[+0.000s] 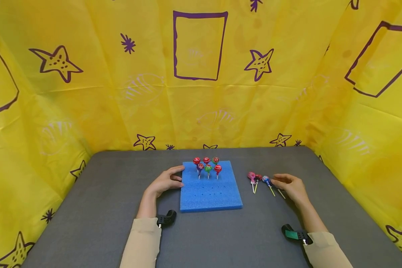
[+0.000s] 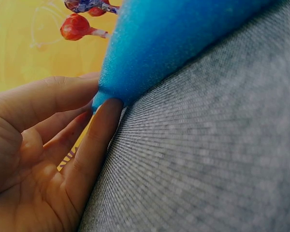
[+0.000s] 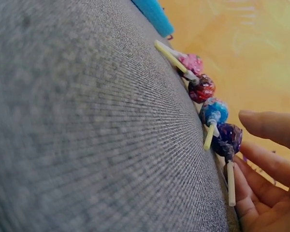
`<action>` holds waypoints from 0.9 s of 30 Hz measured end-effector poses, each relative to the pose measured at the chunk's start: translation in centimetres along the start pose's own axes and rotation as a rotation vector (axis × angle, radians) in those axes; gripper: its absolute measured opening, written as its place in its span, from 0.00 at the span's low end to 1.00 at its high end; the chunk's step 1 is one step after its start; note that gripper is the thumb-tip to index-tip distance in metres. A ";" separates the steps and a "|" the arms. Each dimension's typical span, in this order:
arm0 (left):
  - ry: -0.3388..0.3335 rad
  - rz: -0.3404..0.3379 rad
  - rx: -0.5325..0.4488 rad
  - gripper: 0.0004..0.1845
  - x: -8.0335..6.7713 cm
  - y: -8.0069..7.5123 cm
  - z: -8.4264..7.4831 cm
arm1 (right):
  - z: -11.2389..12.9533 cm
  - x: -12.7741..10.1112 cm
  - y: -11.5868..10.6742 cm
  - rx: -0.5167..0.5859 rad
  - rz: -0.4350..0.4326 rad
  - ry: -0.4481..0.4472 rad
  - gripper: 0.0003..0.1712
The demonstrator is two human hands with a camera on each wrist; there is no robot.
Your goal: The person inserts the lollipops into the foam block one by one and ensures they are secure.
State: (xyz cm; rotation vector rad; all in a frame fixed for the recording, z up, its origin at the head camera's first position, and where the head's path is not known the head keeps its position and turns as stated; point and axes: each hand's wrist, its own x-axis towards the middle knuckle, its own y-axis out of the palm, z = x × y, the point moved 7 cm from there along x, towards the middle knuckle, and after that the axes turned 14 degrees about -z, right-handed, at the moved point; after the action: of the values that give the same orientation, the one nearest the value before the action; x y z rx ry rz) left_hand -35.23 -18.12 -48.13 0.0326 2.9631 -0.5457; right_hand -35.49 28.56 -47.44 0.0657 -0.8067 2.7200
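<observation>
- Head view: left hand point(image 1: 165, 181) rests relaxed fingers on the blue foam block point(image 1: 210, 193)'s left edge; 6 lollipops point(image 1: 207, 166) stand in it.
- Left wrist view: fingertips point(image 2: 106, 108) touch the block's corner.
- Right wrist view: right hand point(image 3: 270, 164), fingers loosely spread, lies beside 4 loose lollipops point(image 3: 213, 112), right of the block.

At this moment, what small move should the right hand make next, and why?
Probably close the fingers on the purple lollipop and lift it. The right hand lies open beside it, fingertips near but not gripping, and it is the nearest of four loose ones on the table. The left hand steadies the foam block, where six lollipops stand and empty holes remain.
</observation>
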 end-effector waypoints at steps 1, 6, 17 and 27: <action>0.000 0.000 0.001 0.38 0.0 0.0 0.0 | 0.0 0.0 0.0 -0.009 -0.001 -0.003 0.32; 0.003 -0.001 0.003 0.38 0.1 0.0 0.2 | -0.2 -0.1 0.1 -0.060 0.000 -0.028 0.31; -0.001 -0.006 -0.002 0.38 0.0 0.0 0.0 | -0.1 -0.1 0.2 -0.116 -0.013 -0.082 0.28; -0.012 -0.017 -0.003 0.38 0.1 0.0 0.0 | 0.0 0.0 0.3 -0.118 -0.011 -0.098 0.26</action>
State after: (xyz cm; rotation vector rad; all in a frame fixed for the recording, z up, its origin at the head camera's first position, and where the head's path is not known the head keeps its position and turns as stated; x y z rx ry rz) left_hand -35.32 -18.15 -48.11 0.0038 2.9551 -0.5419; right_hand -35.55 28.33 -47.60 0.1778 -0.9898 2.6701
